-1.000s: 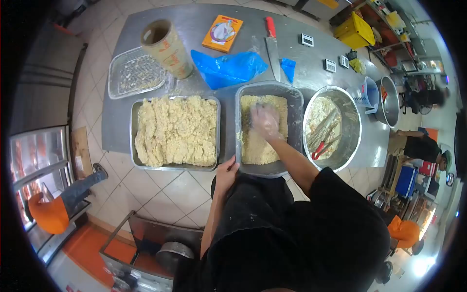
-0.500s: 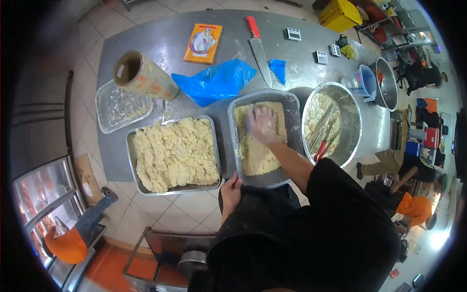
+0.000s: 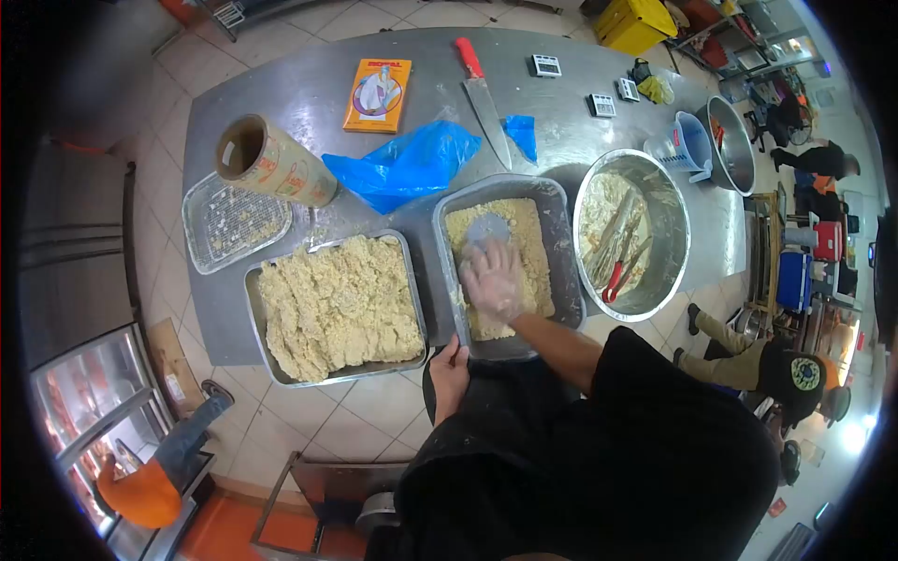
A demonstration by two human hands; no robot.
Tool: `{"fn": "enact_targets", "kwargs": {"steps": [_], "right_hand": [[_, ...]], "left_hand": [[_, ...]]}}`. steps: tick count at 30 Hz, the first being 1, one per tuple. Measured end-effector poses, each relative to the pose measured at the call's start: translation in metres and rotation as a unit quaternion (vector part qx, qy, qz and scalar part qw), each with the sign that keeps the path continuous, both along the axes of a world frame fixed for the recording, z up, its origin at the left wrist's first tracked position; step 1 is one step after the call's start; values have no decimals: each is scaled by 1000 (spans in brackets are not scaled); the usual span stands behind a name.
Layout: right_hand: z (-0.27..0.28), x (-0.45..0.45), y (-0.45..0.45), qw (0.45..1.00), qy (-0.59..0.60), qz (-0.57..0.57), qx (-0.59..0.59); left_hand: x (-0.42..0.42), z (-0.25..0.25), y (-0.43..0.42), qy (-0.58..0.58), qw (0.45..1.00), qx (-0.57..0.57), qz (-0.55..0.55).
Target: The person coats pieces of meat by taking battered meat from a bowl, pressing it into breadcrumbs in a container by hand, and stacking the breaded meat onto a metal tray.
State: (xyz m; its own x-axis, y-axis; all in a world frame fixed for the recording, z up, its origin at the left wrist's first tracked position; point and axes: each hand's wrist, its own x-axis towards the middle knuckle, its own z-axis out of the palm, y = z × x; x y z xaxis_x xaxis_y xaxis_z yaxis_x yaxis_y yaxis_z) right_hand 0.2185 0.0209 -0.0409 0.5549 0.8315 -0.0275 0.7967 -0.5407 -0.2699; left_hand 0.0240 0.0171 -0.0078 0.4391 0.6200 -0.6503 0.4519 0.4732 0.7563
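Observation:
My right hand (image 3: 494, 280), in a clear plastic glove, lies with spread fingers on yellowish crumbs (image 3: 535, 252) in a grey tub (image 3: 567, 271). Just beyond its fingertips a rounded grey-blue patch (image 3: 487, 227) shows; I cannot tell whether it is bare tub bottom or an object. My left hand (image 3: 449, 379) grips the tub's near left corner, thumb up against the rim, other fingers partly hidden. Left of the tub, a metal tray (image 3: 420, 309) holds heaped crumb-coated pieces (image 3: 341, 309). At right, a steel bowl (image 3: 683, 234) contains whitish batter and red-handled tongs (image 3: 614, 283).
Farther back on the steel table (image 3: 309, 84) lie a red-handled knife (image 3: 484, 107), a blue plastic bag (image 3: 412, 164), an orange box (image 3: 377, 95) and several small timers. A cardboard tube (image 3: 281, 168) stands by a wire-mesh tray (image 3: 234, 224). Other people are at right and lower left.
My right hand has drawn back toward me over the crumbs, and the grey-blue patch now shows beyond it. My left hand stays at the tub corner. The view has shifted slightly.

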Motion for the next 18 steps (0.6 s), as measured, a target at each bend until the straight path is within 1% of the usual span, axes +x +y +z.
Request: {"fn": "enact_targets", "kwargs": {"steps": [1, 3, 4, 5, 6, 7, 9, 10, 11, 13, 14, 16, 17, 18], "right_hand": [[-10, -4, -7, 1000, -15, 14, -17], [-5, 4, 9, 998, 12, -21, -53], [-4, 3, 13, 996, 30, -40, -75], [-3, 15, 26, 995, 34, -51, -85], [-4, 20, 35, 992, 34, -91, -79], [-3, 11, 33, 993, 59, -80, -64], [5, 27, 26, 994, 91, -45, -38], [-7, 30, 16, 998, 53, -34, 19], [-17, 30, 3, 998, 35, -57, 2], [-12, 39, -5, 994, -11, -106, -28], [-24, 37, -13, 992, -51, -72, -95], [-24, 45, -2, 993, -34, -75, -79], [-24, 35, -10, 993, -19, -81, -81], [-26, 34, -15, 993, -53, -80, -67]], "left_hand": [[2, -1, -1, 0, 1000, 27, -14], [4, 4, 2, 3, 995, 83, -47], [-9, 12, -5, 18, 997, 55, -57], [1, 17, 3, 21, 997, 40, -58], [7, 19, 8, 22, 998, 33, -54], [-5, 16, 4, 23, 998, 44, -42], [-3, -8, -6, 6, 998, 61, -4], [-4, -3, -2, 21, 999, 23, -20], [-8, 0, -3, 25, 999, 20, -20], [1, 5, 3, 21, 999, 17, -24], [3, 11, 5, 18, 998, 32, -42], [11, 6, 10, 36, 999, 6, -37], [1, 7, 2, 51, 998, -17, -40], [2, 6, 2, -7, 1000, -7, -15]]}}
